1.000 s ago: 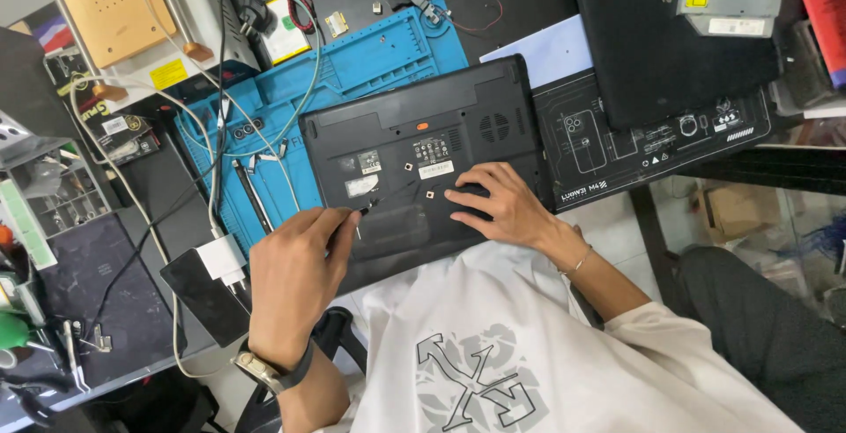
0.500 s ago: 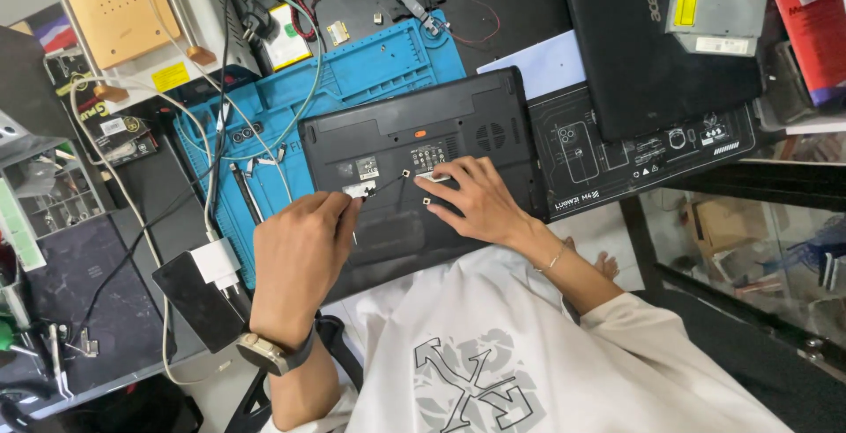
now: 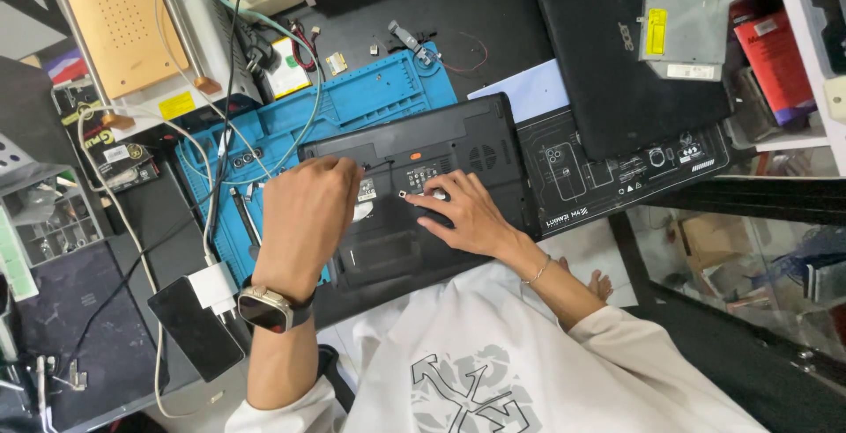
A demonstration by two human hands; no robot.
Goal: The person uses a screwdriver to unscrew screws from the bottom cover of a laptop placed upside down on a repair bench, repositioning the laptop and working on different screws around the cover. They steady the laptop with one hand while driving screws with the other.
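A black laptop [image 3: 414, 195] lies upside down on a blue mat [image 3: 352, 111] on my desk [image 3: 493, 19], just in front of me. My left hand [image 3: 304, 217] rests knuckles-up on its underside; I cannot tell whether that grip holds anything. My right hand [image 3: 458, 213] lies flat beside it, fingers spread, gripping nothing. A phone [image 3: 194, 327] sits near my left wrist.

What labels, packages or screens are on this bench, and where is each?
Laptop underside: small white stickers between both hands.
Silver drive, top right: yellow and white stickers.
Phone, lower left: dark screen.
Red box, right shelf.
Yellow sticker, upper left, under the orange panel.
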